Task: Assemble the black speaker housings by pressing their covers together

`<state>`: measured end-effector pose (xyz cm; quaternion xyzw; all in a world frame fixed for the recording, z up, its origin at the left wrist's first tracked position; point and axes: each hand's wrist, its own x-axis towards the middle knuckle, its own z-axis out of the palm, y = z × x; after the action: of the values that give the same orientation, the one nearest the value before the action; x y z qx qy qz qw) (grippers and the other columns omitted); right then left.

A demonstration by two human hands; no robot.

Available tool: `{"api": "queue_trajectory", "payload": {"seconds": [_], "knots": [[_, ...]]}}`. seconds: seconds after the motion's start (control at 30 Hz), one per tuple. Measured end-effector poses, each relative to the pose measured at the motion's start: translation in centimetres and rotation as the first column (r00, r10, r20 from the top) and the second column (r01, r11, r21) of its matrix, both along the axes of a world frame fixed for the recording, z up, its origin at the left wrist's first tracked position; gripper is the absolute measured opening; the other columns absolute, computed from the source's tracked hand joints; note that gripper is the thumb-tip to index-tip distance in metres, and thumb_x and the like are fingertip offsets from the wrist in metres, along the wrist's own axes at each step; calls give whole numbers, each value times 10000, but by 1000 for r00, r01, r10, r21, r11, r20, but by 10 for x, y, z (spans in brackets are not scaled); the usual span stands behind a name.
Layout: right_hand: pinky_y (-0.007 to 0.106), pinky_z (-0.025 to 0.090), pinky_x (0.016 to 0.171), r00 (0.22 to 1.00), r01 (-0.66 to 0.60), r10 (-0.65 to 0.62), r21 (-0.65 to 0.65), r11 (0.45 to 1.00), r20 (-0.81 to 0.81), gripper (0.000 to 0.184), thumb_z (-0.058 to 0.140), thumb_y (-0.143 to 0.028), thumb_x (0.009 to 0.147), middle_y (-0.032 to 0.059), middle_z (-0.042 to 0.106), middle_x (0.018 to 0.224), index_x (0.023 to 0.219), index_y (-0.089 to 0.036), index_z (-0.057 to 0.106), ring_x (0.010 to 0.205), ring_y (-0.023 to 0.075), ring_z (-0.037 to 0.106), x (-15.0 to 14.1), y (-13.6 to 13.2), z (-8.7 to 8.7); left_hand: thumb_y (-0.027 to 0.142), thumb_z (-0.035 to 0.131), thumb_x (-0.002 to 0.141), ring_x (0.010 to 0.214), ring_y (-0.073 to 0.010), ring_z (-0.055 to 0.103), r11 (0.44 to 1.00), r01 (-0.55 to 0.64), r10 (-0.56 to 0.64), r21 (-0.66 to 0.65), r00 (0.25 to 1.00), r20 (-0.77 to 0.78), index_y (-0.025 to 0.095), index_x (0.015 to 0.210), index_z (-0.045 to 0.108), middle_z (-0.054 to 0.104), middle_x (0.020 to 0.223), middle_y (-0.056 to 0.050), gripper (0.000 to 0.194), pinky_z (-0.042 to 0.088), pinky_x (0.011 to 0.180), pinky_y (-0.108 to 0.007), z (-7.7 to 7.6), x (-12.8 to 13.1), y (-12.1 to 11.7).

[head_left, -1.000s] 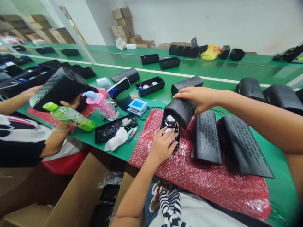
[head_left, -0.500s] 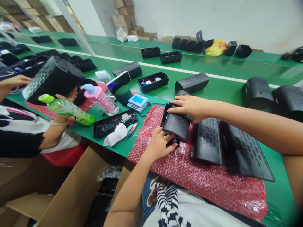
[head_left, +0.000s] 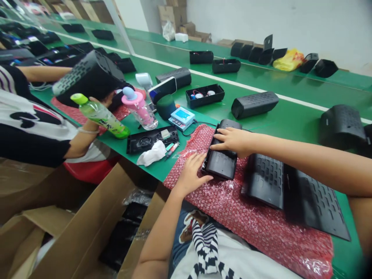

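1. Black plastic speaker housing (head_left: 221,164) lies flat on red bubble wrap (head_left: 261,240), on a green workbench (head_left: 302,130), its long side pointing away from the camera on my feed.
2. Right hand (head_left: 235,141) is open, its fingers slightly spread and laid across the housing's far end from above. I see no pinch.
3. Left hand (head_left: 190,174) is open too, fingers loosely apart, at the housing's near left side. Its thumb (head_left: 205,179) seems to touch the edge, though I can't be sure.
4. Two black perforated speaker shells (head_left: 263,180) (head_left: 319,205) lie just right of the housing.
5. Beyond the wrap I see a blue-screened tester (head_left: 181,117) and a black tray of speaker drivers (head_left: 205,95).
6. Off left, a co-worker's hand (head_left: 100,101) holds up another black speaker housing (head_left: 90,77).
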<state>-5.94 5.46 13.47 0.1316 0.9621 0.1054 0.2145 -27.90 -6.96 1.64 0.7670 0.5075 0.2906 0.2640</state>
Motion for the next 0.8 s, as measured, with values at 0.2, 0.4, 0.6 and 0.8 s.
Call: {"api": "queue_trajectory", "payload": {"seconds": [0.2, 0.4, 0.6, 0.8], "knots": [[489, 452, 905, 999, 9, -9, 5, 1000, 43, 927, 784, -239, 663, 206, 437, 1418, 1501, -264, 389, 1275, 432, 427, -7, -1, 4, 511, 685, 818, 1413, -341, 395, 999, -43, 42, 9, 993, 109, 159, 1461, 429, 491, 1488, -148, 776, 300, 1181, -563, -19, 7, -2], [479, 464, 869, 999, -9, 9, 3, 1000, 40, 925, 797, -256, 647, 187, 487, 1370, 1487, -281, 410, 1238, 421, 451, -14, -1, 7, 576, 650, 823, 1350, -332, 461, 994, -67, 54, 83, 987, 151, 181, 1461, 430, 531, 1448, -151, 782, 342, 1142, -548, -30, 10, 0], [489, 479, 850, 1000, -1, 2, -46, 999, 21, 947, 787, -219, 607, 170, 526, 1333, 1481, -282, 429, 1203, 422, 480, -18, 3, 2, 599, 613, 841, 1318, -318, 483, 994, -78, 68, 75, 990, 123, 177, 1470, 415, 544, 1429, -157, 783, 344, 1125, -508, -28, 11, -2], [481, 476, 838, 1000, 2, -2, -66, 998, -5, 941, 777, -192, 593, 160, 556, 1287, 1470, -278, 448, 1174, 411, 492, -19, 6, 1, 606, 602, 845, 1275, -308, 505, 993, -66, 54, 94, 991, 123, 166, 1474, 404, 554, 1415, -158, 792, 354, 1103, -487, -25, 12, -2]]}}
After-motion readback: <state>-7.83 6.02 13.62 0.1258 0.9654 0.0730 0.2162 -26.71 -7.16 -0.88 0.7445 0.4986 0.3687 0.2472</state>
